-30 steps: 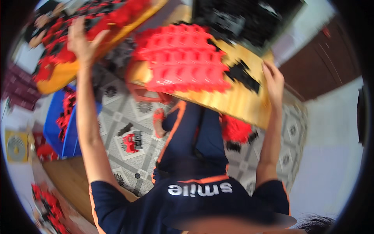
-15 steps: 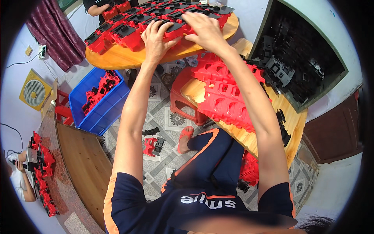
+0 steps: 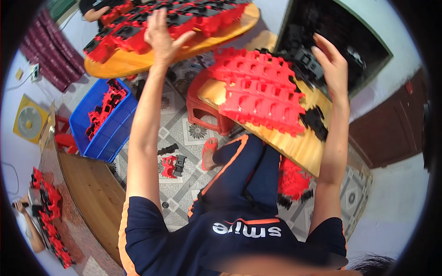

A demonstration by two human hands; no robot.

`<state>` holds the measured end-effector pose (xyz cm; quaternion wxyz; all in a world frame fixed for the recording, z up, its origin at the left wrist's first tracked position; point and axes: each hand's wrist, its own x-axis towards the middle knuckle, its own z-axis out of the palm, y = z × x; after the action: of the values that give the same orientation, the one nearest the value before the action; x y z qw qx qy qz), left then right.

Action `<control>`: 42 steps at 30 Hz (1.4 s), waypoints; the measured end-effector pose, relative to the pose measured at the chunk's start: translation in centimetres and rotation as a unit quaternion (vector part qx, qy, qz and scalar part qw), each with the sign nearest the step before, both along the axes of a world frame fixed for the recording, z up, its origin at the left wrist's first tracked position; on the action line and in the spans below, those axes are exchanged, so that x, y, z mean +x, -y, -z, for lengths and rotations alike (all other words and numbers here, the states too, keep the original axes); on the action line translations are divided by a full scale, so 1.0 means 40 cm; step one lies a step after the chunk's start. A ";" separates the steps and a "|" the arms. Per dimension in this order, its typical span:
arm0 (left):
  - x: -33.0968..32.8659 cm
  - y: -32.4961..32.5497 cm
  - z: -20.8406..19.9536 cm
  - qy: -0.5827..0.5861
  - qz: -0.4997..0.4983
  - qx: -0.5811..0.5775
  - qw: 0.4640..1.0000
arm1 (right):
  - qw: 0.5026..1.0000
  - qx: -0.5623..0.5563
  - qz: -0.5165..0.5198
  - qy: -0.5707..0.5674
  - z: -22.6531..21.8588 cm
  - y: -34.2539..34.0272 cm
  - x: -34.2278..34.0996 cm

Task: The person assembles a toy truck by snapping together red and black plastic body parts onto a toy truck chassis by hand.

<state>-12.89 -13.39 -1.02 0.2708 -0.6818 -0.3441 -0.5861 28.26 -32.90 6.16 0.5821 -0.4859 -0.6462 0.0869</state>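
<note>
At the near edge of the oval wooden table, my left hand is raised with its thumb spread, open and holding nothing. Behind it stand rows of red plastic housings with black tops; whether the fingertips touch one, I cannot tell. My right hand is up in front of a dark bin of black plastic parts, fingers apart and nothing in them. To its left, a stack of red moulded plastic frames lies on a smaller wooden table, with black parts beside the stack.
A blue crate with red and black parts stands on the floor at the left, near a yellow fan. Loose parts lie on the tiles. A red stool is under the small table. Another person's arm shows at the far table.
My right hand has left the housings on the oval table and swung right to the dark bin. My left hand has stayed near the housings, its fingers straightening. The view has shifted.
</note>
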 end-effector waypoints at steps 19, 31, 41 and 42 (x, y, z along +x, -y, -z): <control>0.114 0.273 0.100 0.562 0.261 -0.220 0.753 | 0.896 0.149 0.055 0.414 0.029 -0.404 -0.623; 0.070 0.309 0.048 0.571 0.507 -0.284 0.579 | 0.865 0.377 0.029 0.329 0.219 -0.177 -0.560; 0.140 0.401 0.101 0.570 0.557 -0.272 0.540 | 0.973 0.099 -0.188 0.089 0.186 -0.037 -0.500; 0.148 0.406 0.109 0.560 0.566 -0.275 0.538 | 0.975 0.057 -0.203 0.069 0.187 -0.050 -0.506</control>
<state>-6.96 -29.65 -5.36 -0.5663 -0.3081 -0.1122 -0.7562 8.00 -30.91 -1.32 0.5325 -0.3155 -0.7741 0.1326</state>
